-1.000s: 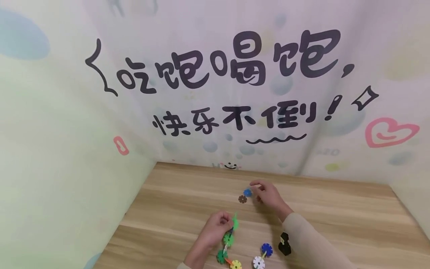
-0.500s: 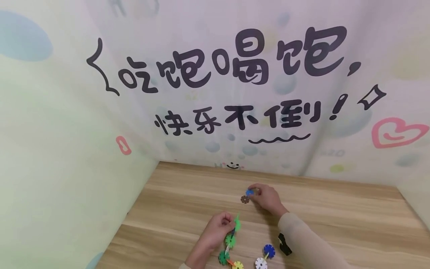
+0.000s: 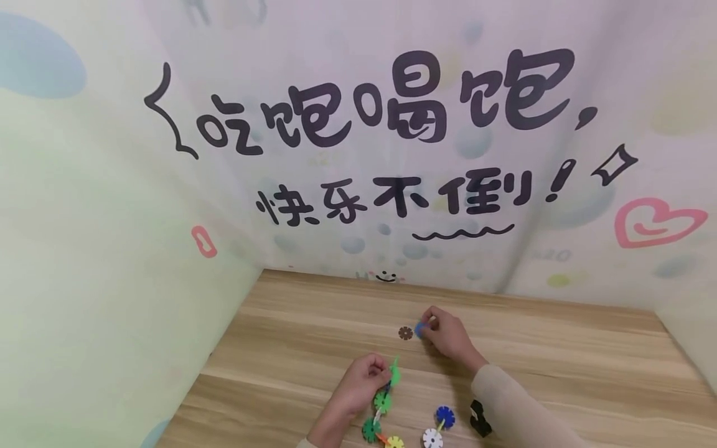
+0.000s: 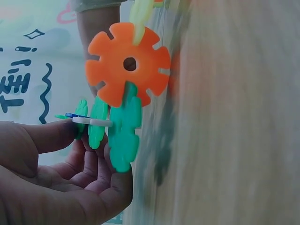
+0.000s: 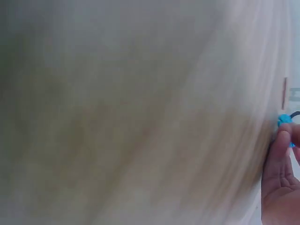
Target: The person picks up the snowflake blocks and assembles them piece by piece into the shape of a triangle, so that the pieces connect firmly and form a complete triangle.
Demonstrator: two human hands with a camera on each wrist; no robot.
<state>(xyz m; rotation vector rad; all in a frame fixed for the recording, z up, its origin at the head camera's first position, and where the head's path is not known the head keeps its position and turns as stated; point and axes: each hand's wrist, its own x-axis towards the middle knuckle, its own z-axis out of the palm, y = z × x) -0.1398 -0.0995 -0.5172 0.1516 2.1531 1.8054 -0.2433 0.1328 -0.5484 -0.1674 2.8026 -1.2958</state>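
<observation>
My left hand (image 3: 360, 384) pinches the upper end of a chain of notched plastic snowflake discs (image 3: 383, 402), slotted together edge to edge. In the left wrist view, green discs (image 4: 124, 131) stand between thumb and fingers, and an orange disc (image 4: 107, 56) joins on above them. Farther back, my right hand (image 3: 450, 336) holds a light blue snowflake disc (image 3: 419, 329) between thumb and fingertips, close to the tabletop. Just left of it a brown snowflake disc (image 3: 406, 333) lies flat, apart from the blue one. The right wrist view catches only part of the right hand (image 5: 281, 183) and the blue disc (image 5: 284, 119).
A dark blue disc (image 3: 445, 417) and a white disc (image 3: 432, 438) are joined near the front edge of view. A small black object (image 3: 480, 419) lies beside the right sleeve. Printed cloth walls (image 3: 358, 155) enclose the wooden table (image 3: 302, 323).
My right hand has taken hold of the blue disc and drawn it rightward, away from the brown disc. The left hand keeps its grip on the chain in nearly the same place.
</observation>
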